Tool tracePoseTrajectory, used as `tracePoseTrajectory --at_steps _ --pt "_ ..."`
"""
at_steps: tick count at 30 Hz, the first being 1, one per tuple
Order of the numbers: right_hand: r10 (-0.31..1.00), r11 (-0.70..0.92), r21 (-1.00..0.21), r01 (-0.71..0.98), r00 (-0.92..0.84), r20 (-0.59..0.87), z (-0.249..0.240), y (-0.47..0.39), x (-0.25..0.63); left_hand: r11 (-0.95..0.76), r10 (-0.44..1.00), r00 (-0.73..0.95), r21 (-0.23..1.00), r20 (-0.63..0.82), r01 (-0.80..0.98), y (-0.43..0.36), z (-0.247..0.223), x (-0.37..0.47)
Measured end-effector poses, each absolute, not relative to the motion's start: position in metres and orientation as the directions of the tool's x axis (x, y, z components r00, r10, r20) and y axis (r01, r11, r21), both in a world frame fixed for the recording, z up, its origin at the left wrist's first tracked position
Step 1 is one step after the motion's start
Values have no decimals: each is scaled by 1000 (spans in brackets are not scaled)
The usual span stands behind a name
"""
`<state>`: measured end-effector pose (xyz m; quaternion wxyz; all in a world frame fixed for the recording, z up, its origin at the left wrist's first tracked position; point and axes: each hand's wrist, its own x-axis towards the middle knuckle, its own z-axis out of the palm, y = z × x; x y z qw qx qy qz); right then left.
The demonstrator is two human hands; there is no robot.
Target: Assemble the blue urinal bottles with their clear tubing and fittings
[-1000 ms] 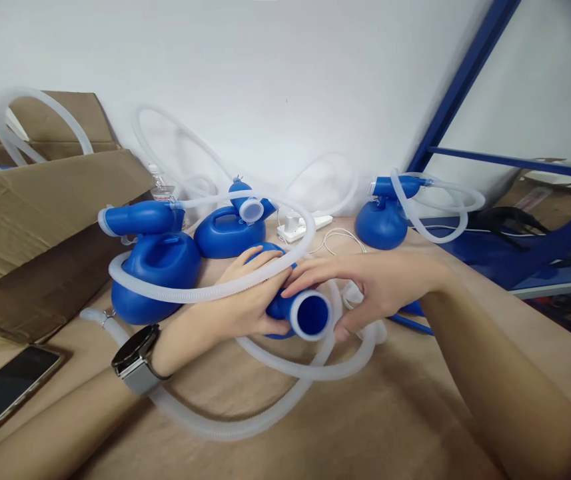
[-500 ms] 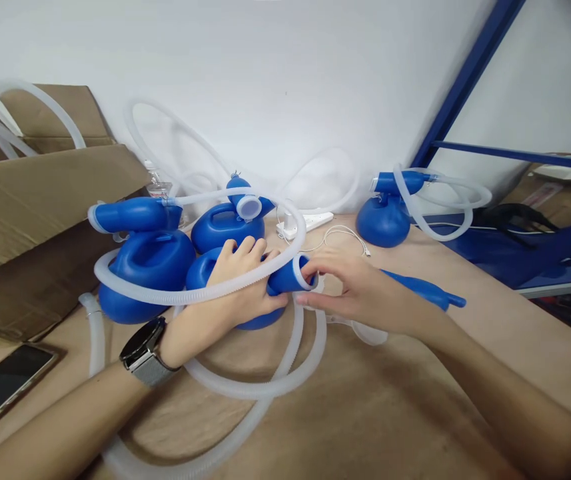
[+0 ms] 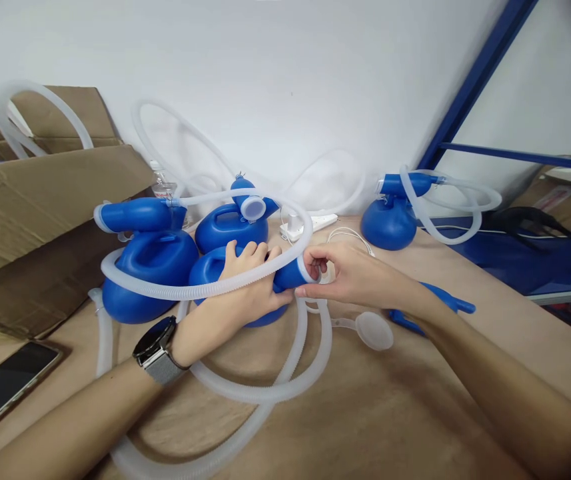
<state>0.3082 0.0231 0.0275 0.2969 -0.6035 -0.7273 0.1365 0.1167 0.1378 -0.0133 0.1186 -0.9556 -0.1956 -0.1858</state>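
Observation:
My left hand (image 3: 248, 280), wearing a watch (image 3: 158, 343), is wrapped over the neck of a blue urinal bottle (image 3: 205, 270) lying at the table's middle. My right hand (image 3: 338, 270) grips the white rim (image 3: 309, 270) of the bottle's mouth, fingers curled into the opening and thumb underneath. A translucent lid (image 3: 375, 331) on a strap lies just below and right of that hand. Whitish corrugated hose (image 3: 205, 290) passes over my left wrist and loops on the table below. Behind my right forearm rests another blue plastic piece (image 3: 442, 299), partly hidden.
More blue urinal bottles stand at left (image 3: 150, 273), behind (image 3: 230, 227) and right (image 3: 389, 223), with hoses. A cardboard box (image 3: 50, 200) holding hoses and a phone (image 3: 8, 383) are on the left. A power strip (image 3: 308, 227) lies by the wall; a blue metal rack (image 3: 475, 87) stands right.
My right hand's fingers have curled tighter at the bottle's rim. The lid below it now shows more fully, farther right. The whole view has shifted slightly.

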Motion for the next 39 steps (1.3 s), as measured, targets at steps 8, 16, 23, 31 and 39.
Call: tracePoseTrajectory --at_steps 8,16,23,31,39 --pt "942 230 -659 716 6 336 9 31 303 -883 346 822 -140 452 448 140 -21 121" --pt "890 245 -723 646 145 432 -13 33 290 -882 373 815 -104 444 460 143 -24 125" --pt "845 302 -824 479 266 464 -4 23 292 -897 343 847 -128 406 424 150 -17 118" --pt "746 226 -715 662 354 564 19 2 312 -934 263 887 -129 379 332 139 -13 122" --pt "876 137 -754 642 278 395 -48 30 328 -959 230 906 -77 356 274 146 -10 120"
